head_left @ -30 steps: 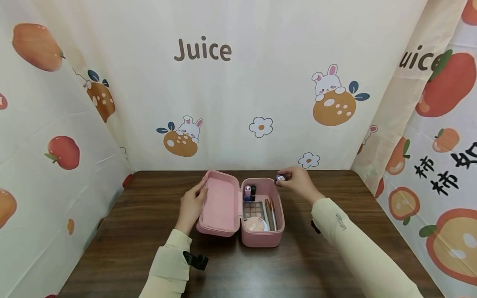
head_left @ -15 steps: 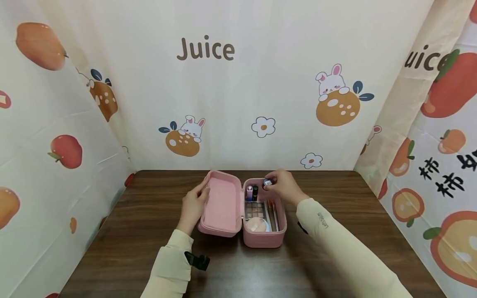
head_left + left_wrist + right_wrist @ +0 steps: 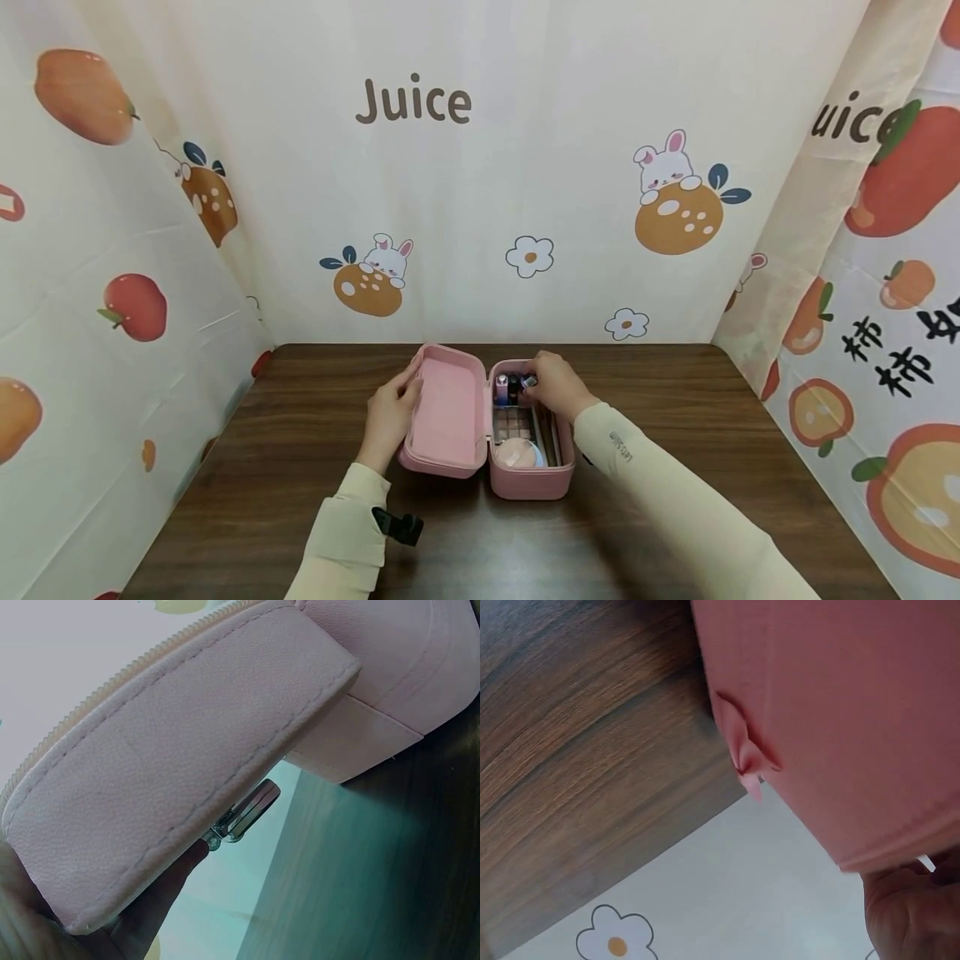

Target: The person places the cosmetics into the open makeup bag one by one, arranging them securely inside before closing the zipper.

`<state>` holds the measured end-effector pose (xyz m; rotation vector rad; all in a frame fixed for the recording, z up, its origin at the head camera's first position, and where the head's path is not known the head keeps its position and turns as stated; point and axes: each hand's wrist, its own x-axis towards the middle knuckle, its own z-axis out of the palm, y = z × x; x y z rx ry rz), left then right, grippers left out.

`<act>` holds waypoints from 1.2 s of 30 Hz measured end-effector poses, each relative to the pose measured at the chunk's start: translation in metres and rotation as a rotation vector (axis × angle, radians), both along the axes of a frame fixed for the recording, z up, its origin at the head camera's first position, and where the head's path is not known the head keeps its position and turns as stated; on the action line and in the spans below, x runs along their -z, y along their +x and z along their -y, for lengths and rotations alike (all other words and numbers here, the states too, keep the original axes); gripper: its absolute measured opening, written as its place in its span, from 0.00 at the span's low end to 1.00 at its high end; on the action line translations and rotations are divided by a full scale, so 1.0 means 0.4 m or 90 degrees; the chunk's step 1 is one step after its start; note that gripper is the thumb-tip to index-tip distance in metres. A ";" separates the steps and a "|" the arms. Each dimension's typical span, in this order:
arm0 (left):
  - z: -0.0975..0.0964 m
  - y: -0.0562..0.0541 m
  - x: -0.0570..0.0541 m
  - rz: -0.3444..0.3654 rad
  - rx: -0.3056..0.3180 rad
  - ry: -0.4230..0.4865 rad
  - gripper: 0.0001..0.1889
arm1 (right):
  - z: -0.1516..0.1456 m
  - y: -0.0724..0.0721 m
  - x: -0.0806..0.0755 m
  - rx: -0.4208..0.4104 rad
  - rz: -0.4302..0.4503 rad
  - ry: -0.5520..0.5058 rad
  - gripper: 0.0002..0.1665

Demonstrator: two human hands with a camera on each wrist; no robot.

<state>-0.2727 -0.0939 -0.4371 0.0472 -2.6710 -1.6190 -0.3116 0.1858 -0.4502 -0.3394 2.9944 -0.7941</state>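
Near the far edge of the surface (image 3: 225, 500), the right hand (image 3: 558, 385) pinches a cosmetic tube (image 3: 529, 381) right of the black tube (image 3: 513, 387); the left hand (image 3: 390, 414) grips the lid (image 3: 450, 412).

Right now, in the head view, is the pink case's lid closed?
No, the lid is folded open beside the case's body, gripped at its outer edge by the left hand.

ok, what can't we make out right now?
Head: identity of the small item, partly covered by the right hand and tiny.
Head: far ends of the slim sticks, behind the right hand.
Left wrist: part of the left hand, behind the pink lid.
Right wrist: inside of the makeup case, hidden by its wall.
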 end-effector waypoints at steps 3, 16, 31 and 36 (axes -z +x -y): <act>0.000 0.001 0.001 0.000 0.000 0.001 0.23 | 0.013 0.004 0.008 0.013 0.006 0.007 0.11; 0.000 0.000 -0.001 0.004 0.007 0.002 0.23 | 0.036 0.009 0.047 0.027 -0.053 0.105 0.12; 0.001 0.001 -0.004 0.005 0.010 0.003 0.23 | 0.045 0.008 0.055 0.055 -0.051 0.184 0.11; 0.001 0.000 -0.004 0.002 0.009 0.002 0.23 | 0.047 0.006 0.056 0.058 -0.051 0.183 0.11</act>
